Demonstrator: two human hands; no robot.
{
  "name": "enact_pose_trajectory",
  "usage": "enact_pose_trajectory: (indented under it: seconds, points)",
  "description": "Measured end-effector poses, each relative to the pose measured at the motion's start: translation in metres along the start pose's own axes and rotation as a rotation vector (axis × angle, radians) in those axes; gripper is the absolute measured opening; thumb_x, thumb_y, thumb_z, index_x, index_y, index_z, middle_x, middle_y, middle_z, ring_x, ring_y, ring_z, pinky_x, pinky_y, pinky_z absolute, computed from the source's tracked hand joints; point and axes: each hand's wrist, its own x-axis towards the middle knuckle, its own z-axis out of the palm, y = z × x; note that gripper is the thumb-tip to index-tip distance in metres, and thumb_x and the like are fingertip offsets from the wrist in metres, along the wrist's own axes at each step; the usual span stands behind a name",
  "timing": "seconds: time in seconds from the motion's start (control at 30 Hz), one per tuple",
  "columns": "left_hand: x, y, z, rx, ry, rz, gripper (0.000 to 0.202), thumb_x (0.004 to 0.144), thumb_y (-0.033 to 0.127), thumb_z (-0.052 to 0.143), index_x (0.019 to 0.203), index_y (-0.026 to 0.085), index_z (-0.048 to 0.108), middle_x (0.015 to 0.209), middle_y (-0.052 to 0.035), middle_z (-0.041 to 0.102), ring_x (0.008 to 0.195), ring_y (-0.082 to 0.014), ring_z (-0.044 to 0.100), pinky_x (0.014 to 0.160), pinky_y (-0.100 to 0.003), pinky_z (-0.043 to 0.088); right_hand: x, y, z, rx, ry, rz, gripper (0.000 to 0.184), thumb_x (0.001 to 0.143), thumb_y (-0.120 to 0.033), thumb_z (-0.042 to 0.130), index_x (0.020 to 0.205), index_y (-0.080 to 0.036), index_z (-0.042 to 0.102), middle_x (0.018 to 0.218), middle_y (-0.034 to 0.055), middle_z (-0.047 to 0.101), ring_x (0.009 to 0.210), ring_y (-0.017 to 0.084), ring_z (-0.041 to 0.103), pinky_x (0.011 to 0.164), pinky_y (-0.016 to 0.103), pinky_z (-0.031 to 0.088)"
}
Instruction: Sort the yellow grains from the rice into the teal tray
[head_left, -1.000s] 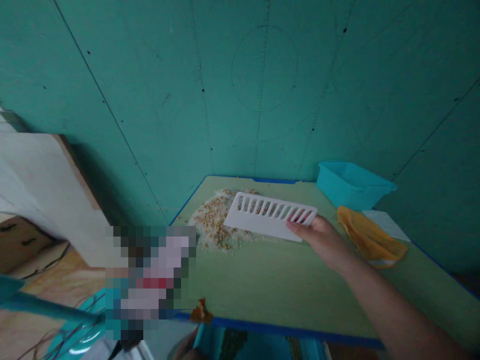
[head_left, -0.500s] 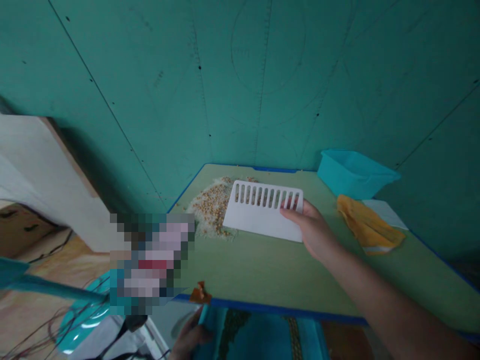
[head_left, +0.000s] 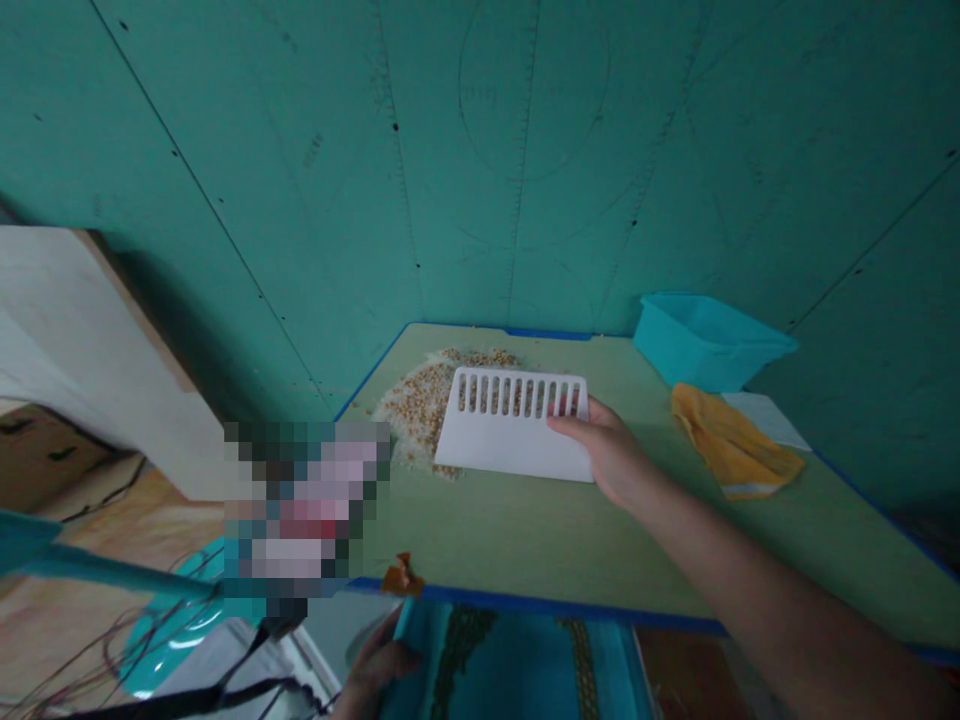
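My right hand (head_left: pixel 600 450) grips the right end of a white slotted plastic scraper (head_left: pixel 514 445), thumb on its near face. The scraper is tilted over the right side of a pile of pale, rice-like grains and yellow-brown kernels (head_left: pixel 416 405) on the table; some kernels show through its slots. At the table's front edge, my left hand (head_left: pixel 382 660) is closed on the left rim of a blue tray (head_left: pixel 529 670). Inside that tray lie a dark green band of small grains (head_left: pixel 459 655) and a narrower brownish-green band (head_left: pixel 585 665).
On the pale green, blue-edged table (head_left: pixel 525 540), a turquoise bin (head_left: pixel 697 345) stands at the back right, with a yellow cloth (head_left: pixel 735 445) before it. Brown tape (head_left: pixel 403 575) sticks to the front edge. A pixelated patch hides part of the left. A green wall (head_left: pixel 517 150) rises behind.
The scraper has shifted slightly left with my right hand, covering more of the pile's right side. My left hand remains on the tray's rim. The view has tilted a little.
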Motion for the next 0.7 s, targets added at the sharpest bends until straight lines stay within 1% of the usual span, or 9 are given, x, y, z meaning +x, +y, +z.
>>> enact_pose_trajectory:
  seconds: [0.17, 0.33, 0.43, 0.5, 0.6, 0.7]
  points:
    - [0.0006, 0.0017, -0.0041, 0.065, 0.017, -0.006, 0.026, 0.039, 0.0, 0.053, 0.054, 0.016, 0.066, 0.028, 0.0087, 0.042, 0.034, -0.0107, 0.038, 0.038, -0.024, 0.028, -0.0014, -0.0029, 0.0016, 0.015, 0.029, 0.007, 0.021, 0.058, -0.022, 0.064, 0.077, -0.02, 0.056, 0.074, -0.0009, 0.061, 0.07, 0.016, 0.055, 0.07, 0.032, 0.04]
    - [-0.0004, -0.001, -0.0054, 0.062, 0.052, 0.036, 0.025, 0.041, 0.0, 0.052, 0.055, 0.015, 0.066, 0.029, 0.0085, 0.042, 0.033, -0.0091, 0.035, 0.038, -0.024, 0.027, -0.0024, -0.0039, 0.0034, 0.024, -0.021, 0.041, 0.021, 0.058, -0.021, 0.064, 0.077, -0.019, 0.056, 0.072, -0.0016, 0.061, 0.067, 0.014, 0.054, 0.066, 0.029, 0.039]
    - [0.0, -0.001, -0.0063, 0.054, 0.033, 0.021, 0.028, 0.04, -0.002, 0.052, 0.057, 0.014, 0.067, 0.029, 0.0085, 0.04, 0.033, -0.0099, 0.036, 0.038, -0.024, 0.027, -0.0016, -0.0031, 0.0033, 0.039, -0.004, 0.021, 0.021, 0.058, -0.021, 0.064, 0.078, -0.02, 0.056, 0.073, -0.0015, 0.061, 0.067, 0.014, 0.054, 0.067, 0.029, 0.039]
    - [0.0002, 0.0002, -0.0062, 0.05, 0.04, 0.015, 0.03, 0.04, -0.003, 0.052, 0.058, 0.014, 0.068, 0.029, 0.0086, 0.04, 0.033, -0.0104, 0.037, 0.037, -0.024, 0.027, -0.0009, -0.0017, 0.0029, 0.029, 0.009, 0.018, 0.022, 0.058, -0.022, 0.064, 0.078, -0.02, 0.056, 0.073, -0.0015, 0.061, 0.067, 0.014, 0.054, 0.067, 0.029, 0.039]
    - [-0.0009, 0.0022, -0.0051, 0.053, 0.063, 0.016, 0.031, 0.038, -0.003, 0.051, 0.057, 0.015, 0.069, 0.027, 0.0089, 0.04, 0.032, -0.01, 0.037, 0.037, -0.023, 0.027, -0.0006, -0.0001, 0.0028, 0.004, -0.015, 0.031, 0.022, 0.058, -0.023, 0.064, 0.078, -0.02, 0.056, 0.072, -0.0019, 0.061, 0.068, 0.014, 0.054, 0.067, 0.03, 0.039]
    - [-0.0039, 0.0037, -0.0043, 0.061, 0.057, 0.015, 0.031, 0.039, -0.002, 0.052, 0.057, 0.017, 0.069, 0.028, 0.0083, 0.043, 0.033, -0.0108, 0.037, 0.038, -0.024, 0.028, -0.0016, -0.001, 0.0032, -0.005, -0.041, 0.064, 0.021, 0.057, -0.023, 0.064, 0.077, -0.02, 0.057, 0.071, -0.0025, 0.061, 0.067, 0.015, 0.054, 0.067, 0.03, 0.038]
